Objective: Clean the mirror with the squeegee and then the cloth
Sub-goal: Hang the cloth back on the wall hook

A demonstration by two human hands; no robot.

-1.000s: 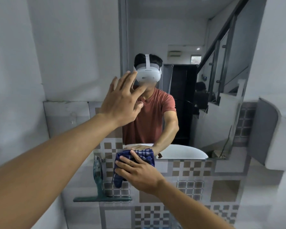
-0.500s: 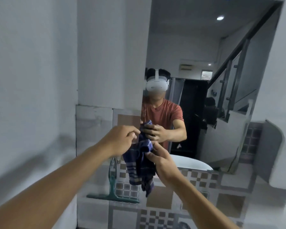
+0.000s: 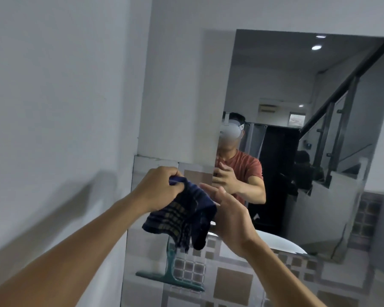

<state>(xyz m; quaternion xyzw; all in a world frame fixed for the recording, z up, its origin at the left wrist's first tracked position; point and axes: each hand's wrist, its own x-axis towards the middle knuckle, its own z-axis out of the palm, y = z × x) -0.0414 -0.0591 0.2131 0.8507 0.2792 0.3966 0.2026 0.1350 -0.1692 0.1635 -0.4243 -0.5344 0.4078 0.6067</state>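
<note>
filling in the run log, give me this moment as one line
phase: cloth step | left hand: grips cloth | right hand: open beside cloth | squeegee: unheld, below cloth | mirror: not touched

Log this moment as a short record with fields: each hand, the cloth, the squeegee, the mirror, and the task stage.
left hand: closed on the top edge of the cloth
right hand: open, fingers spread, beside the cloth; contact cannot be told
cloth: dark blue checked, bunched, hanging from the left hand in front of the tiled wall
squeegee: green, held by neither hand, blade down against the tiled wall below the cloth
mirror: on the wall, up and to the right of the hands; neither hand nor cloth touches it
task stage: cloth in hand, wiping not yet begun
</note>
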